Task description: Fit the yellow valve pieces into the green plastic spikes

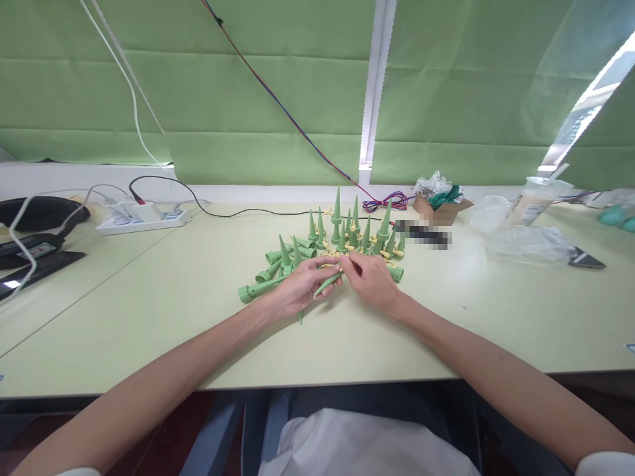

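My left hand (303, 284) is closed around a green plastic plant watering spike (326, 285), its pointed end slanting down to the left. At the spike's other end, the fingers of my right hand (374, 283) are pinched together. A bit of yellow shows there, and the fingertips hide the rest. Just beyond both hands, several more green spikes (337, 210) stand point up on their ribbed caps, many with small yellow valves. Others lie on their sides, including a spike (260, 288) left of my left hand.
A power strip (143, 223) and dark devices (34, 248) lie at the left on the pale table (163, 311). Behind the spikes are coiled red-blue wires (389, 200) and a small cardboard box (439, 210). At the right are a plastic cup (530, 201) and a clear bag (530, 244).
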`<state>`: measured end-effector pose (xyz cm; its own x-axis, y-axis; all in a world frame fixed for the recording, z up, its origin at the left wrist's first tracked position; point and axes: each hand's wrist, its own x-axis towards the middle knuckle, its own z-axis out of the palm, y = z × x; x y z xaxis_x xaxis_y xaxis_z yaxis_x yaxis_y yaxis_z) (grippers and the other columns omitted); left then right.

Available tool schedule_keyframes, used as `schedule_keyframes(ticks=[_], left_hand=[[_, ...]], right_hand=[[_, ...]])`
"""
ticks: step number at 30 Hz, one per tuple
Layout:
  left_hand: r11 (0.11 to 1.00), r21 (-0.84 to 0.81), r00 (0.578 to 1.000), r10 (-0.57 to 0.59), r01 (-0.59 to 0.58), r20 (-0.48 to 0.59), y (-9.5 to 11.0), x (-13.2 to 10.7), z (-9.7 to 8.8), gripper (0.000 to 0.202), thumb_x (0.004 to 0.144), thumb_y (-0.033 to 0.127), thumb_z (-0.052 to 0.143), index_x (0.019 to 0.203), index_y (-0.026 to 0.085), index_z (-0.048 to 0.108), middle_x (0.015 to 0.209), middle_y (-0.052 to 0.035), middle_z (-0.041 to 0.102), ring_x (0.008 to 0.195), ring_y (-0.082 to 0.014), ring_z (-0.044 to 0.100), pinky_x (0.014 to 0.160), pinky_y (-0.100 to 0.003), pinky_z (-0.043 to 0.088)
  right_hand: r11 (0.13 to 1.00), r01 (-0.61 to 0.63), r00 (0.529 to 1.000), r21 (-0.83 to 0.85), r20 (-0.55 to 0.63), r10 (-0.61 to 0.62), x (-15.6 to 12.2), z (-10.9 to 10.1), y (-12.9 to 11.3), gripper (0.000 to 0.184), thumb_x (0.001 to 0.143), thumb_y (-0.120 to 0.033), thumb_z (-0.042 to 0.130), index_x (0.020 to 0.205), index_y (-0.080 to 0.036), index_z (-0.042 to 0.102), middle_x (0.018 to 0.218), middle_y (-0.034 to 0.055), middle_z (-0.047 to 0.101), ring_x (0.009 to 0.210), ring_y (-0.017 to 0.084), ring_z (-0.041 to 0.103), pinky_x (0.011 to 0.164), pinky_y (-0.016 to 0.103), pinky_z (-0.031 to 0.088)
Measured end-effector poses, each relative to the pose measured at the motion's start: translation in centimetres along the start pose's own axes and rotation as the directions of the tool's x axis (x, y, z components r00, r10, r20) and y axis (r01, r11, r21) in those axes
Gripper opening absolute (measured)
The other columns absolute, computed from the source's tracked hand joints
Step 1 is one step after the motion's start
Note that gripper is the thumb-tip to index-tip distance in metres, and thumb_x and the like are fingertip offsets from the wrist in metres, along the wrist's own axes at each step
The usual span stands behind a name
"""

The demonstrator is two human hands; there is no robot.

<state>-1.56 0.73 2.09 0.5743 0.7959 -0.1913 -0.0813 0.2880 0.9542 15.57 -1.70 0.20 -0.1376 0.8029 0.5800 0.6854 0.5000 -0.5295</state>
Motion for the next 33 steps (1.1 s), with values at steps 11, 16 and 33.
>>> schedule_keyframes(ticks=[11,16,33], left_hand=[[1.000,-0.002,1.000,-0.005,0.005,-0.008,0.13,-0.09,0.07,0.036,0.080,0.025,0.076,0.111,0.010,0.065,0.072,-0.0043,0.066,0.044,-0.0024,0.046,0.041,-0.016,0.031],[1.000,0.006,1.000,-0.012,0.012,-0.013,0.08,-0.03,-0.04,0.038,0.080,0.025,0.076,0.112,0.009,0.064,0.068,-0.0028,0.064,0.045,-0.0030,0.046,0.041,-0.015,0.030],[0.997,0.050,0.997,0.054,-0.051,-0.057,0.37,-0.01,0.33,0.036,0.088,0.033,0.066,0.116,0.011,0.064,0.079,-0.0079,0.069,0.041,-0.0026,0.042,0.037,-0.018,0.025]], right_hand=[[0.998,0.055,0.998,-0.025,0.023,-0.054,0.01,-0.10,0.13,0.038,0.100,-0.031,0.039,0.064,-0.022,0.031,0.051,-0.0033,0.045,0.047,0.011,0.038,0.053,0.026,0.026],[0.999,0.044,0.998,-0.024,0.042,-0.043,-0.04,-0.16,0.10,0.037,0.099,-0.029,0.039,0.064,-0.022,0.031,0.052,-0.0029,0.048,0.048,0.011,0.040,0.054,0.026,0.026],[0.998,-0.055,0.998,-0.019,0.000,0.055,0.13,0.25,0.54,0.042,0.101,-0.037,0.038,0.062,-0.022,0.037,0.053,-0.0033,0.044,0.048,0.011,0.034,0.054,0.028,0.027]])
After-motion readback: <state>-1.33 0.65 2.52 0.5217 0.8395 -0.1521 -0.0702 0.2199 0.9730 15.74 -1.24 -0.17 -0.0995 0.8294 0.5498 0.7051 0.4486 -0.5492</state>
